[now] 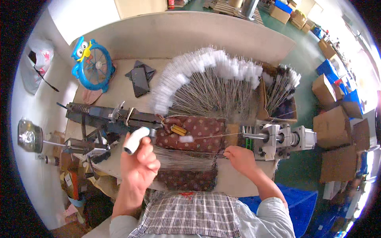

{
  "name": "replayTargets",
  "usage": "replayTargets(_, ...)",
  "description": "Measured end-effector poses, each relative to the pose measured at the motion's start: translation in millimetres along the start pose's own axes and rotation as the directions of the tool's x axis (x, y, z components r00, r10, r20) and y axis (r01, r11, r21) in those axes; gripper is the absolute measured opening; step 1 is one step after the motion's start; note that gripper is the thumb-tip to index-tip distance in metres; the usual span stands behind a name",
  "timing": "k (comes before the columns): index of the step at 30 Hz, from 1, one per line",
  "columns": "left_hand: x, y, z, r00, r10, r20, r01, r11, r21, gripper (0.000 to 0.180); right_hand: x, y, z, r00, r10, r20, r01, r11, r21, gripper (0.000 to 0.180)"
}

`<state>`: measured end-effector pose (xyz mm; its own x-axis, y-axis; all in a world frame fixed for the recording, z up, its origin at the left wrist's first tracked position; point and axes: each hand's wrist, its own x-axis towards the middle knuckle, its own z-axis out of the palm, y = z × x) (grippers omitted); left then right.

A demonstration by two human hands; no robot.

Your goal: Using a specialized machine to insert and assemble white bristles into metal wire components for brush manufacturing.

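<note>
Left hand [139, 166]: raised at the left of the dotted cloth; thumb and fingers closed round the white bent piece [137, 139]. Whether that piece joins the rig behind it cannot be told.
Right hand [241, 159]: fingers curled in, thumb and forefinger at the right end of the loose wires [186, 160]; whether one is pinched cannot be told.
White-tipped brush [186, 139]: one, over the dotted cloth [210, 125], its thin wire running right to the spindle [260, 136]; touching or clear of the cloth, not certain.
Loose wires: a bundle side by side, along the near part of the cloth.
Yellow block [178, 129]: on the cloth, just beyond the brush tip.
Fanned brushes [210, 85]: many, white tips outward, at the back of the surface [248, 180].
Cardboard box [274, 118]: right of the fan, further brushes upright inside.
Phone [139, 82]: dark, left of the fan.
Step in hand: judged to be working one brush at the spindle.
Next move: probably calls for steadying the brush by its wire, clear of the bundle.
</note>
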<state>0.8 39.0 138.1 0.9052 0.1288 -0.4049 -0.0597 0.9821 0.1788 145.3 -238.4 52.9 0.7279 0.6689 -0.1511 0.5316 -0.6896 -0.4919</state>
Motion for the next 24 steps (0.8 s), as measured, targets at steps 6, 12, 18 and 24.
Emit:
replayTargets(6,6,-54,-9,0.98,-0.094,0.178,-0.079,0.634,0.769,0.02,0,-5,-1,0.994,-0.047,-0.101,0.05,0.998,0.035,0.015)
replayTargets(12,115,-119,4,0.577,0.141,0.805,-0.664,-0.493,0.562,0.03,-1,-18,-5,0.988,0.038,0.153,-0.009,0.983,-0.183,0.019)
replayTargets(18,147,-130,1,0.767,-0.137,0.627,-0.453,-0.808,0.378,0.014,-17,-24,-12,0.989,-0.072,0.131,0.1,0.968,-0.229,0.025)
replayTargets(24,153,-135,-3,0.664,-0.155,0.731,-0.432,-0.878,0.206,0.009,-18,-7,2,0.991,-0.135,0.019,0.136,0.966,-0.22,0.029)
